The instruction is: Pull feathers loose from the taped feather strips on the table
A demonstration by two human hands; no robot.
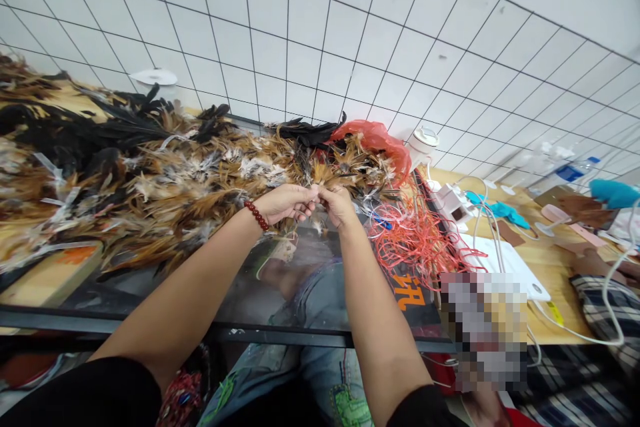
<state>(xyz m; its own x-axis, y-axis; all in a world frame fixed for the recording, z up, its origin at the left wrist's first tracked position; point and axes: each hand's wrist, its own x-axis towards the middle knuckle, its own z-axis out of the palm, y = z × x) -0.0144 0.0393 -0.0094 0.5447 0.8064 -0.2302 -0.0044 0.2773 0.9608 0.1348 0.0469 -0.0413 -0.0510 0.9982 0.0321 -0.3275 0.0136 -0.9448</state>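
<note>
My left hand (286, 205), with a dark red bead bracelet (257, 215) at its wrist, meets my right hand (337, 203) above the table's front middle. Both are closed in a pinch, thumbs and fingertips together. Whatever lies between the fingertips is too small or hidden to make out. Right behind them spreads a large heap of brown, tan and white feathers (185, 180). Long black feathers (130, 121) lie along its back left. Below the hands is a dark glossy panel (240, 287) that mirrors my legs.
Right of my hands lie tangled red cords (405, 240) and a red plastic bag (375, 140). Farther right are a white power adapter (453, 203), cables, a white board (515, 267) and a person's plaid sleeve (600, 300). A white grid-lined wall (310, 33) rises behind.
</note>
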